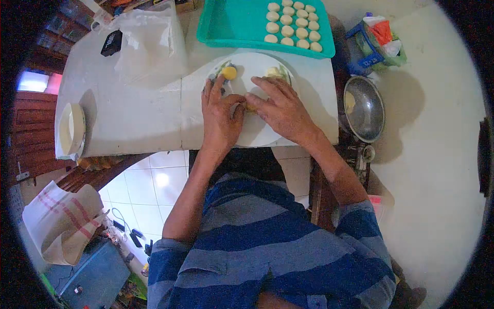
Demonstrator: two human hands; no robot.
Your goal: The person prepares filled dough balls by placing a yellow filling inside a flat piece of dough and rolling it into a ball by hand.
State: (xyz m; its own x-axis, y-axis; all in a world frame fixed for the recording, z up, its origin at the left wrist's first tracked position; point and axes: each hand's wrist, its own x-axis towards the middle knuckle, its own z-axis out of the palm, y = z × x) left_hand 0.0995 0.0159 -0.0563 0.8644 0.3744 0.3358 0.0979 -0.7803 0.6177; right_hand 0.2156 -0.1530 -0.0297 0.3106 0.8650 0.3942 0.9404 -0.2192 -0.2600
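Both hands meet over a white plate (265, 135) with a floral pattern, near the table's front edge. My left hand (224, 110) and my right hand (283, 108) have their thumbs and fingers together around a small yellowish piece, mostly hidden by the fingers. A yellow ball (229, 72) lies on the plate just beyond my left fingertips. Beyond my right fingers is a pale piece of dough (272, 72), partly covered by them. Behind the plate, a green tray (231, 28) holds several round pale dough pieces (287, 31) in rows at its right side.
Left of the tray lie a clear plastic bag (152, 46) and a black box (111, 43). A white bowl (72, 129) stands at the table's left edge. On the right are a metal bowl (364, 109) and a blue basket (369, 61) holding packets.
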